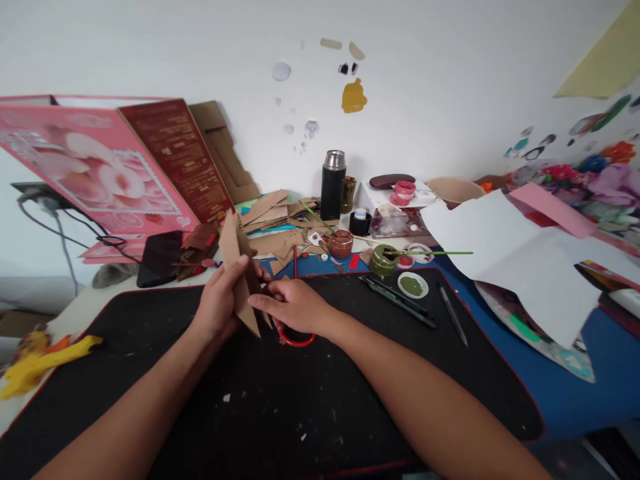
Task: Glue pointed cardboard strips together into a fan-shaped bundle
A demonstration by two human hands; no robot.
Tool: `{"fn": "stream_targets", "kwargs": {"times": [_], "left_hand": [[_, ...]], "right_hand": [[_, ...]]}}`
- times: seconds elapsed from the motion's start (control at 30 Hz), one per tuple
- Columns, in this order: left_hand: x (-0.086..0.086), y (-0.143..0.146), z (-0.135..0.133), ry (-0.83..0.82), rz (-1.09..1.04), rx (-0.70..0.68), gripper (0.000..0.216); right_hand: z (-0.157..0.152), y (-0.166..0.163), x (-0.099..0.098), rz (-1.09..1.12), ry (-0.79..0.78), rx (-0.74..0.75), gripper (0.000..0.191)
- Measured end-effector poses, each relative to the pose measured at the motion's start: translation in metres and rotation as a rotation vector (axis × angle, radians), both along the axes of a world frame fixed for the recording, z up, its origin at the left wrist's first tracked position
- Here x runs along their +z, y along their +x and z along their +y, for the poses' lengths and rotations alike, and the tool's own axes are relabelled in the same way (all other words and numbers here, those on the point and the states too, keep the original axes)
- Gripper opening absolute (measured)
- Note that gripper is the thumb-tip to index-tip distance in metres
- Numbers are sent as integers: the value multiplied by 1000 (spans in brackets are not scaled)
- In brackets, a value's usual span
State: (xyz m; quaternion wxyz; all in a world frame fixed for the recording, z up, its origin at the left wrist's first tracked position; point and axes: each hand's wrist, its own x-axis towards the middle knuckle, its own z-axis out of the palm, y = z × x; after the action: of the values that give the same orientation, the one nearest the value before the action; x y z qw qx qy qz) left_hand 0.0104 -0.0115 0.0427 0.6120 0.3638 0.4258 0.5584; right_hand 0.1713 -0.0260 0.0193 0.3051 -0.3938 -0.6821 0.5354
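My left hand grips a folded brown cardboard piece that stands upright over the black mat. My right hand is closed on the lower right edge of the same cardboard, fingers pinching it. A red ring-shaped handle, perhaps of scissors, shows under my right hand on the mat.
Cardboard scraps, a black flask, a brown pot, a green paint jar with a brush and a paint lid lie behind. Pens rest on the mat. White paper at right, pink box at left, yellow object.
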Motion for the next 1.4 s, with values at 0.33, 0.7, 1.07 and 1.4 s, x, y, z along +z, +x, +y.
{"fn": "stream_targets", "kwargs": {"times": [0.33, 0.7, 1.07, 1.4], "left_hand": [[-5, 6, -5, 97, 93, -25, 31], [4, 0, 2, -4, -153, -37, 35], [-3, 2, -4, 40, 11, -127, 34], [-2, 2, 1, -56, -180, -70, 40]], "right_hand": [[1, -4, 6, -258, 189, -52, 51], [0, 0, 1, -81, 97, 11, 55], [2, -4, -1, -136, 29, 20, 63], [1, -1, 0, -84, 38, 24, 57]]}}
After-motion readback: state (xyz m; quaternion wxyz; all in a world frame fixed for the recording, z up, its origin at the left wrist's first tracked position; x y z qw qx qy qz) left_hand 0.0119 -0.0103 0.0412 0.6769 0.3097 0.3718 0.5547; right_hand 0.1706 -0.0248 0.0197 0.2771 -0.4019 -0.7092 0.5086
